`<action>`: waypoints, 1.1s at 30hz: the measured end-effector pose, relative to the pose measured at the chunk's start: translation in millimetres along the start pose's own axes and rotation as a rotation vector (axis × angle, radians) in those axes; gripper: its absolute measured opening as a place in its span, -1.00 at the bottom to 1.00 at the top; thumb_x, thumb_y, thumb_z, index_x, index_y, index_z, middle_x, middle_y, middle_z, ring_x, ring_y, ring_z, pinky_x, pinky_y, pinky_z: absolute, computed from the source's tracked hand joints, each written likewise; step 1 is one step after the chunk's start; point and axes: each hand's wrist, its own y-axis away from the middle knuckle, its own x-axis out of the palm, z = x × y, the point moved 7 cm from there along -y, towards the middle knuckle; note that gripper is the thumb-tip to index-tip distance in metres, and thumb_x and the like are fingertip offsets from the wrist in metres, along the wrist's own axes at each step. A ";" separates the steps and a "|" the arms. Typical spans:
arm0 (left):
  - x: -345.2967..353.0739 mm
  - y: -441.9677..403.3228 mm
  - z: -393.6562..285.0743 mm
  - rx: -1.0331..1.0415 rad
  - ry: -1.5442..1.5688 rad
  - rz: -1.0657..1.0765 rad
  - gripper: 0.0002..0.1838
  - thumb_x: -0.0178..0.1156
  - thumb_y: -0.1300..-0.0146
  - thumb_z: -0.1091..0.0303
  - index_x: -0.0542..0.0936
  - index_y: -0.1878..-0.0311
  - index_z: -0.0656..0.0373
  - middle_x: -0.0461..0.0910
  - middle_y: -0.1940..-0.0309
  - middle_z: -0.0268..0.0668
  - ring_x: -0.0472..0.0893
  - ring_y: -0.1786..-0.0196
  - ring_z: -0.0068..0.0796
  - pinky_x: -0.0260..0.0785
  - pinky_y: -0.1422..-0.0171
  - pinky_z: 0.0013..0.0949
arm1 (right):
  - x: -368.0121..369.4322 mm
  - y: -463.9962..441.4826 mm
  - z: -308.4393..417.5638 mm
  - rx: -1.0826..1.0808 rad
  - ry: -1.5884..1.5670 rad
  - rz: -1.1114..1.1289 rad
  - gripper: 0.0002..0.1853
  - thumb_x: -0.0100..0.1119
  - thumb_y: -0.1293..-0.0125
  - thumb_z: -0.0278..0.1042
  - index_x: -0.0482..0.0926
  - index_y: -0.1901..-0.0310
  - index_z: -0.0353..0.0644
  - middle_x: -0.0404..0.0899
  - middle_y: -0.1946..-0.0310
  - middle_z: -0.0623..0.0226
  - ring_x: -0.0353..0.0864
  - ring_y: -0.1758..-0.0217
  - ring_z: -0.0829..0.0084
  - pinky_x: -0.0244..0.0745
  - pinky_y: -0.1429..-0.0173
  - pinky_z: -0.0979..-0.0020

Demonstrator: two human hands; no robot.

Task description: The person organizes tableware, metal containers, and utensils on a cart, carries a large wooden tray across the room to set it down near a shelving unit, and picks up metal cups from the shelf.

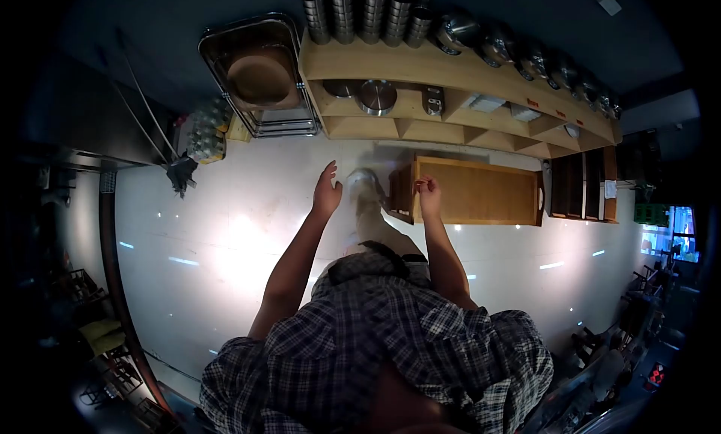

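My left hand [327,192] hangs over the pale floor in front of me, fingers stretched and thumb apart, holding nothing. My right hand [428,195] appears over the left end of a low wooden cabinet [481,190] with a flat brown top. Its fingers are loosely bent, with nothing visible in them; whether they touch the cabinet I cannot tell. Below, between my hands, my leg and shoe [364,180] stand beside the cabinet.
A long light-wood shelf unit [451,81] carries stacked metal cups [343,17], metal bowls [458,32] and a round metal pan [377,96]. Folding chairs [259,81] lean at its left, near bottles [206,137] and a mop [180,173]. A dark open rack [584,185] stands right of the cabinet.
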 end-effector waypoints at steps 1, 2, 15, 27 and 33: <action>-0.6 -18.0 -6.1 0.053 -0.033 0.002 -0.40 0.06 -0.05 0.58 0.27 -0.24 0.13 0.43 -0.08 -0.07 0.50 -0.05 -0.17 0.36 -0.11 -0.24 | 15.3 -13.1 5.3 -0.003 -0.011 0.004 -0.79 -0.13 -0.33 -0.53 0.42 0.05 -0.29 0.55 0.30 0.31 0.55 0.25 0.50 0.47 0.09 0.50; -2.2 -37.1 -13.9 0.047 -0.062 0.028 -0.44 0.08 -0.04 0.55 0.32 -0.19 0.15 0.40 -0.10 -0.05 0.47 -0.08 -0.12 0.32 -0.17 -0.23 | 27.1 -27.6 9.2 -0.033 -0.082 0.009 -0.81 -0.12 -0.31 -0.55 0.44 0.09 -0.31 0.55 0.33 0.31 0.54 0.29 0.52 0.45 0.14 0.54; -18.2 -235.6 -94.7 0.222 -0.042 0.063 -0.61 0.06 -0.04 0.53 0.45 -0.02 0.23 0.47 0.03 -0.03 0.47 -0.05 -0.08 0.35 -0.09 -0.25 | 156.0 -236.7 152.9 -0.492 0.408 0.026 -0.78 0.07 -0.11 -0.53 0.50 0.16 -0.27 0.54 0.20 0.14 0.54 0.14 0.20 0.43 -0.01 0.29; -6.7 -306.4 -102.4 0.201 -0.016 0.139 -0.62 0.06 -0.09 0.56 0.44 -0.04 0.18 0.46 -0.01 -0.09 0.46 -0.09 -0.15 0.35 -0.08 -0.28 | 215.7 -342.4 299.9 -0.817 0.977 -0.159 -0.35 0.26 0.03 -0.43 0.28 -0.17 -0.19 0.16 -0.19 -0.18 0.22 -0.20 -0.14 0.23 -0.24 0.08; -13.3 -326.8 -138.4 0.372 -0.164 0.142 -0.61 0.08 -0.07 0.56 0.44 -0.04 0.19 0.43 -0.06 -0.09 0.42 -0.12 -0.10 0.33 -0.13 -0.25 | 216.4 -402.2 281.1 -0.538 0.936 -0.044 -0.55 0.17 -0.05 -0.38 0.40 -0.03 -0.20 0.32 -0.09 -0.06 0.40 -0.07 0.02 0.36 -0.10 0.17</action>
